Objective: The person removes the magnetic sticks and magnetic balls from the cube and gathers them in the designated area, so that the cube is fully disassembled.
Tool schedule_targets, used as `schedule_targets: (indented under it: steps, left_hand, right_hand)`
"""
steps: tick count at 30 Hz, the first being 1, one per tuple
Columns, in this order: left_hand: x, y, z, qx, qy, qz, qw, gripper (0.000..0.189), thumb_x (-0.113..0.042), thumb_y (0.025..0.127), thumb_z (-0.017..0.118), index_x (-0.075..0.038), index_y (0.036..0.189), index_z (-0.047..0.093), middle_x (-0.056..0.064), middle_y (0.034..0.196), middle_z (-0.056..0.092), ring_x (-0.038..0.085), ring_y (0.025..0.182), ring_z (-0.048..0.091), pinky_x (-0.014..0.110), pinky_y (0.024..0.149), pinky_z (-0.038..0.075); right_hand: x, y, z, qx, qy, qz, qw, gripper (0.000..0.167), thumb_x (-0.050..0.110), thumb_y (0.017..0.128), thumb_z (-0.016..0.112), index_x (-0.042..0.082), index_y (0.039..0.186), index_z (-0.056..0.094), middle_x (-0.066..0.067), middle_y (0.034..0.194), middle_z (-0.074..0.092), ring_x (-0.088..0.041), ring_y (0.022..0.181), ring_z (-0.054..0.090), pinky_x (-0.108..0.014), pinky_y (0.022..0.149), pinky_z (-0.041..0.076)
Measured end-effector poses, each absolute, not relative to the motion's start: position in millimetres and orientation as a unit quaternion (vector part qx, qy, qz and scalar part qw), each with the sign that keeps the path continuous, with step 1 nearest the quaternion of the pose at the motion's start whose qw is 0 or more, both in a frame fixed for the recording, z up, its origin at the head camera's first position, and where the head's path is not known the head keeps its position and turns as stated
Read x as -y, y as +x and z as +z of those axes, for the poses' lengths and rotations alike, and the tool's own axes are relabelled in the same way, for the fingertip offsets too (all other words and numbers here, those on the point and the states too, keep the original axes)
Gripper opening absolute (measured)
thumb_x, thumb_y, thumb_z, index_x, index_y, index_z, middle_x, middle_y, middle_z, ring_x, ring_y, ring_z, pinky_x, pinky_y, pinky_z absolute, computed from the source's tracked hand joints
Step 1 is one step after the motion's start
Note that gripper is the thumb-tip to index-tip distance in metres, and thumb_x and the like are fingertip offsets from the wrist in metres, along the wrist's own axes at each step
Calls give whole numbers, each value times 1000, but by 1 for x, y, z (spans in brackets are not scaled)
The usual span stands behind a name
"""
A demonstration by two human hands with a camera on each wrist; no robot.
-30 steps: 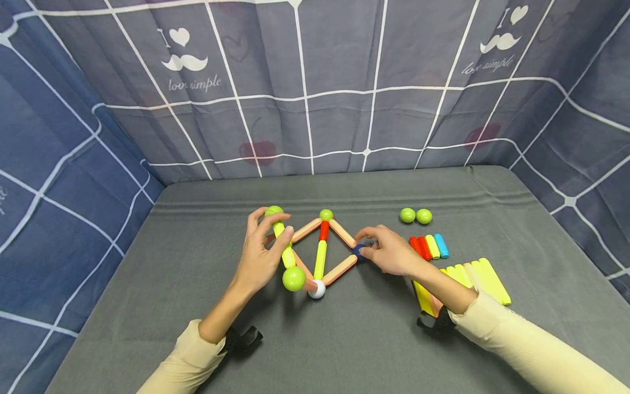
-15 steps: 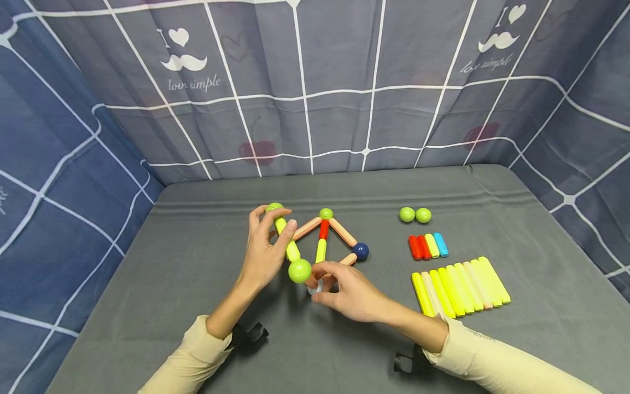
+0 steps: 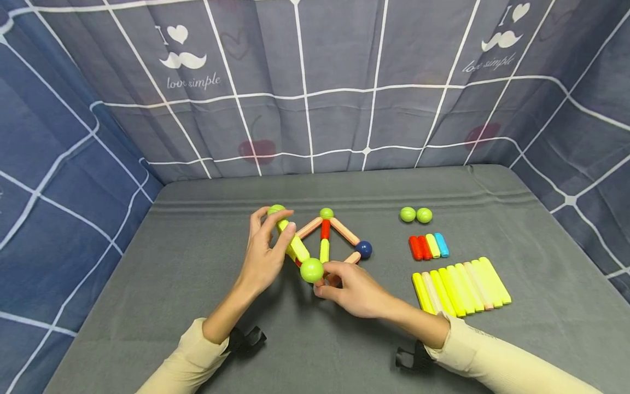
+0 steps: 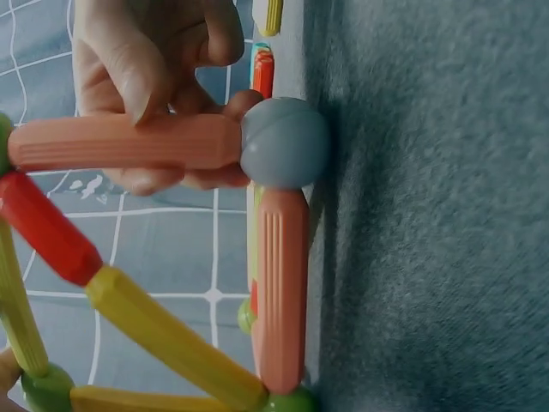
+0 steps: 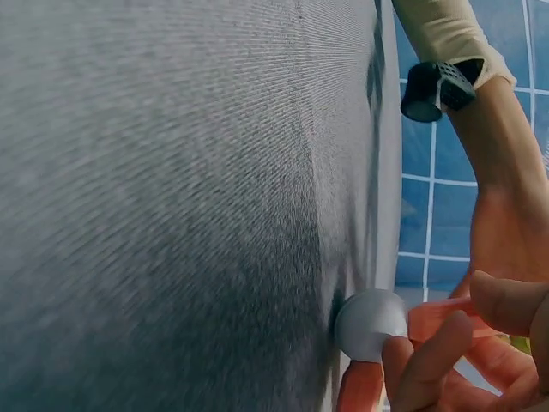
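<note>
A frame of magnetic sticks and balls stands on the grey cloth. My left hand (image 3: 263,257) holds its raised left side, fingers and thumb around the yellow stick (image 3: 298,247) close to the back green ball (image 3: 276,209). That stick runs forward to a second green ball (image 3: 311,270). With thumb and fingers, my right hand (image 3: 356,290) pinches the upright salmon stick (image 4: 64,146) under this front ball. At the upright's foot, a white ball (image 4: 286,142) touches the cloth; the head view hides it. A red stick (image 4: 51,227) and a yellow stick (image 4: 171,335) form a diagonal.
On the cloth lie the frame's dark blue ball (image 3: 363,249) and far green ball (image 3: 326,213). Two spare green balls (image 3: 415,215) sit right of them. Below those are short coloured sticks (image 3: 428,247) and a row of long yellow and salmon sticks (image 3: 460,287).
My right hand has left the blue ball and come left to the upright salmon stick. The front green ball and its yellow stick have swung right, while my left hand keeps its hold.
</note>
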State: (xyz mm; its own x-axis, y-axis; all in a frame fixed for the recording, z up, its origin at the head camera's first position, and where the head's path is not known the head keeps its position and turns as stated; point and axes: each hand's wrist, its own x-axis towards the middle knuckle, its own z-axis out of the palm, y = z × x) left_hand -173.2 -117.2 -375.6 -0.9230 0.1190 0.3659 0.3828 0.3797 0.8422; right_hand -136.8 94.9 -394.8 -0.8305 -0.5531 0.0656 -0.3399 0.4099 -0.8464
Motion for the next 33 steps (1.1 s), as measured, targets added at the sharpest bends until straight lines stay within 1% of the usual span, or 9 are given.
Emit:
schedule_targets:
  steps: [3, 7, 11, 15, 16, 22, 26, 27, 33]
  left_hand:
    - [120, -169, -376, 818, -162, -539, 120, 30, -27, 102, 55, -14, 129, 62, 13, 142, 32, 31, 127, 40, 61, 101, 37]
    - [121, -166, -377, 802, -183, -558, 111, 29, -18, 102, 56, -11, 130, 61, 13, 137, 37, 32, 125, 46, 57, 101, 42]
    - [123, -164, -377, 791, -200, -569, 104, 27, -13, 103, 55, -10, 128, 62, 12, 129, 43, 31, 118, 52, 51, 95, 48]
    - [126, -162, -374, 793, -217, -563, 86, 26, -12, 103, 54, -10, 127, 63, 10, 126, 47, 28, 114, 54, 44, 88, 53]
    - [127, -161, -373, 795, -221, -559, 79, 26, -13, 103, 54, -10, 128, 63, 10, 126, 47, 28, 114, 54, 42, 87, 54]
    - [130, -154, -368, 798, -239, -551, 50, 31, -14, 102, 56, -14, 133, 60, 6, 125, 50, 23, 112, 54, 38, 80, 56]
    - [130, -149, -369, 793, -244, -556, 47, 32, -12, 101, 58, -13, 133, 59, 5, 123, 52, 21, 111, 57, 35, 81, 55]
    - [130, -149, -369, 794, -243, -555, 47, 32, -12, 101, 58, -13, 133, 59, 5, 122, 52, 22, 111, 58, 34, 82, 55]
    - [130, -143, -367, 803, -231, -548, 45, 31, -15, 101, 59, -14, 132, 60, 5, 116, 53, 23, 108, 58, 36, 80, 55]
  right_hand:
    - [-103, -134, -394, -833, -263, -472, 117, 6, 17, 92, 71, 17, 93, 65, 7, 80, 60, -15, 71, 56, -27, 63, 44]
    - [-117, -131, -393, -833, -253, -476, 125, 6, 15, 93, 70, 17, 96, 65, 9, 84, 62, -14, 79, 60, -30, 68, 46]
    - [-131, -128, -391, -826, -240, -488, 148, 6, 14, 95, 67, 13, 102, 66, 5, 89, 64, -16, 83, 61, -32, 63, 52]
    - [-142, -126, -389, -819, -229, -499, 166, 11, 17, 97, 65, 9, 106, 67, -2, 91, 64, -20, 83, 60, -33, 50, 53]
    - [-144, -126, -388, -819, -227, -500, 167, 12, 17, 97, 65, 9, 106, 67, -2, 92, 64, -21, 83, 60, -33, 49, 53]
    - [-157, -129, -386, -817, -214, -503, 182, 15, 18, 99, 62, 5, 105, 66, -8, 100, 64, -26, 89, 60, -35, 52, 54]
    - [-162, -133, -384, -811, -217, -507, 193, 14, 18, 100, 61, 4, 101, 65, -9, 100, 63, -29, 92, 59, -36, 54, 55]
    - [-163, -134, -385, -810, -220, -507, 194, 14, 18, 99, 61, 4, 100, 65, -9, 101, 64, -28, 95, 58, -36, 55, 55]
    - [-167, -137, -386, -807, -235, -503, 202, 14, 19, 100, 60, 5, 100, 65, -9, 103, 64, -29, 93, 58, -37, 55, 55]
